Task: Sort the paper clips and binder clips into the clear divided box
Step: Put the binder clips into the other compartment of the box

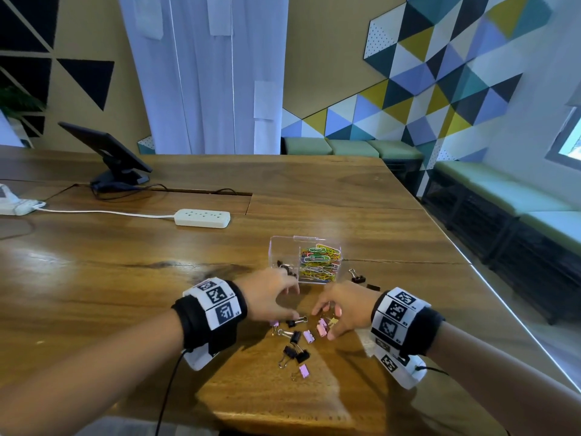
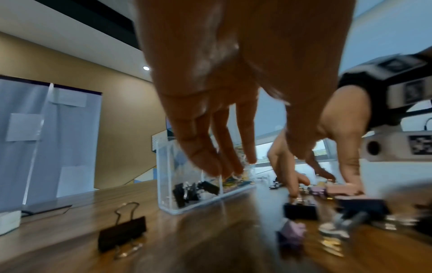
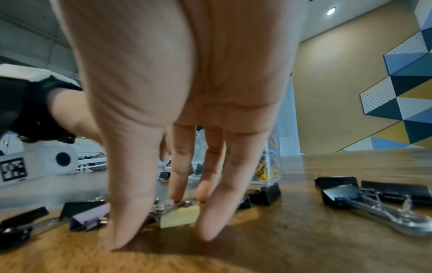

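The clear divided box [image 1: 284, 247] stands on the wooden table; its right half is packed with coloured paper clips [image 1: 320, 262] and its left half holds a few black binder clips [image 2: 194, 192]. Several loose binder clips, black [image 1: 295, 336], pink [image 1: 322, 329] and yellow [image 3: 180, 216], lie just in front of the box. My left hand [image 1: 292, 305] hovers over them with straight fingers [image 2: 210, 162] pointing down, empty. My right hand [image 3: 163, 238] reaches down around the yellow clip, thumb tip on the table, fingertips [image 3: 175, 195] touching its wire handles, not closed on it.
Two black binder clips [image 1: 358, 278] lie right of the box, another [image 2: 121, 232] lies left of my left hand. A white power strip [image 1: 202, 218] and a screen on a stand [image 1: 107, 152] sit farther back left. The table's right edge [image 1: 503, 303] runs nearby.
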{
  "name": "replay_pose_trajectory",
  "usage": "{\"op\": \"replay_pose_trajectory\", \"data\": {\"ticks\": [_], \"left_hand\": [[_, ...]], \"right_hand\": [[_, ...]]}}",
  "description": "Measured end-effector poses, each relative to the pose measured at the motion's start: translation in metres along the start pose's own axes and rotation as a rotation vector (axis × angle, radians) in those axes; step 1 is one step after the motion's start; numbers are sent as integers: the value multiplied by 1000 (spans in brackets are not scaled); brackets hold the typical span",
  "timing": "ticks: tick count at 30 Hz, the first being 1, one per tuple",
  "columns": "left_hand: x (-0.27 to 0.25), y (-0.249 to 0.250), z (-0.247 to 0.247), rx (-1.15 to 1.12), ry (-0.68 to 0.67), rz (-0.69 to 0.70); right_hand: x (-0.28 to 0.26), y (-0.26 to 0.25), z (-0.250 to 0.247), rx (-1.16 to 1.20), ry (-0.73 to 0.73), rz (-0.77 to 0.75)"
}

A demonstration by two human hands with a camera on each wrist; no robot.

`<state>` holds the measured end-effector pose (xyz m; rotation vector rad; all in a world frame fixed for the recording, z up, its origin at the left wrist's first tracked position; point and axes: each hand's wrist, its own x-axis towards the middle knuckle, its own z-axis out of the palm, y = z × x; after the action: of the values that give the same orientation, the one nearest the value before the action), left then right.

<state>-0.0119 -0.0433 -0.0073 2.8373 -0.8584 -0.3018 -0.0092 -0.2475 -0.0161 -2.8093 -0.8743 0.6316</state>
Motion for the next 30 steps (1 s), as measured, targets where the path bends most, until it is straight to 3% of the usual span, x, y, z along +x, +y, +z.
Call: {"op": "replay_pose_trajectory", "data": {"ticks": [3,10,14,20,30], "left_hand": [[-8,11,12,63,-157,-113],[-17,38,33,124,-239,-129],[-17,40,30,66,-147,-66],[-13,28,29,-3,-43,-109],[2,17,18,-73,-76,-115]], "right_hand": [[2,-1,0,27,33,12],[4,-3,-1,46,62,27],[4,-2,0,102,69,49],[7,0,2,213,58,81],[10,-8,-2,245,19,69]]}}
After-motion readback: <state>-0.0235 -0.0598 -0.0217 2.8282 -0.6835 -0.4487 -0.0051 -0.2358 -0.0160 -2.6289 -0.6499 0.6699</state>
